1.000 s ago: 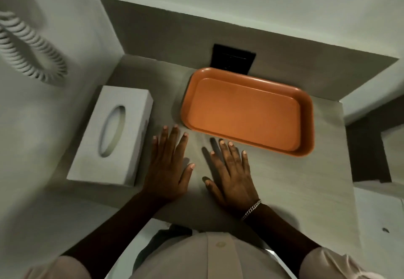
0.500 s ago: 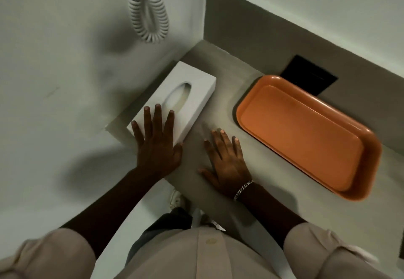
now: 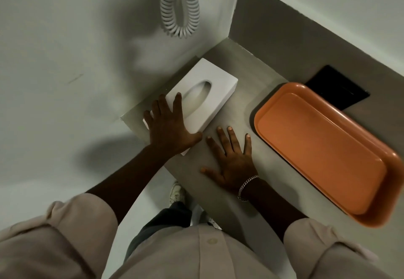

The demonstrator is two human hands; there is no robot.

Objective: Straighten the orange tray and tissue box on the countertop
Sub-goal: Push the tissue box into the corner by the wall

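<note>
A white tissue box (image 3: 207, 90) with an oval slot lies on the grey countertop (image 3: 236, 95), close to the left wall. My left hand (image 3: 170, 125) lies flat on the box's near end, fingers spread over its top and thumb against its near right edge. My right hand (image 3: 231, 158) rests flat on the bare counter between the box and the tray, fingers apart, holding nothing. The orange tray (image 3: 323, 149) is empty and sits to the right, near the back wall, its left corner a short gap from my right fingertips.
A coiled white cord (image 3: 179, 7) hangs on the left wall above the box. A black plate (image 3: 336, 88) is set in the back panel behind the tray. The counter's front edge runs just below my right wrist; my shoe (image 3: 177, 193) shows on the floor beneath.
My left hand went from the bare counter onto the tissue box's near end and stays there. My view swung left. My right hand remains flat on the counter.
</note>
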